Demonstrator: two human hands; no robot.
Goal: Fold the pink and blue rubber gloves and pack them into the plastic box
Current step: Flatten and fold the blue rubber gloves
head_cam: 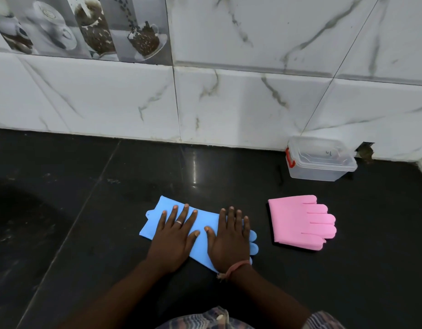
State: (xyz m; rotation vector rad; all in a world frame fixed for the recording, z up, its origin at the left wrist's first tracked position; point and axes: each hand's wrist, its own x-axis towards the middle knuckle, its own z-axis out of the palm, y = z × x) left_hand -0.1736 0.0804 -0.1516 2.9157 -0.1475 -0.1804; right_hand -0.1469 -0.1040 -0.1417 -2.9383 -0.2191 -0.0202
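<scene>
we've got the flat blue rubber glove (200, 241) laid out on the dark glossy stone counter (86, 210), running diagonally, cuff end to the far left, finger tips poking out at the near right. our left hand (173, 241) sits flat on the cuff half, fingers straight and spread, silver ring on one finger. our right hand (231, 243) sits flat on the finger half, fingers straight and close together, thumb angled out toward the left hand. neither hand is curled round anything; both just press palm-down on the glove. reddish thread band (233, 269) on the right wrist.

folded pink rubber glove (300, 223) lies on the counter to the right of the blue one, apart from it, fingers pointing right, doubled over on itself.

clear plastic box with a red side latch (320, 160) stands at the far right against the white marble-pattern wall tiles (252, 103), lid on, well apart from both gloves. can't tell if anything is inside.

strip of tiles with coffee cup prints (86, 27) at upper left. patterned cloth (217, 319) at the bottom edge.
</scene>
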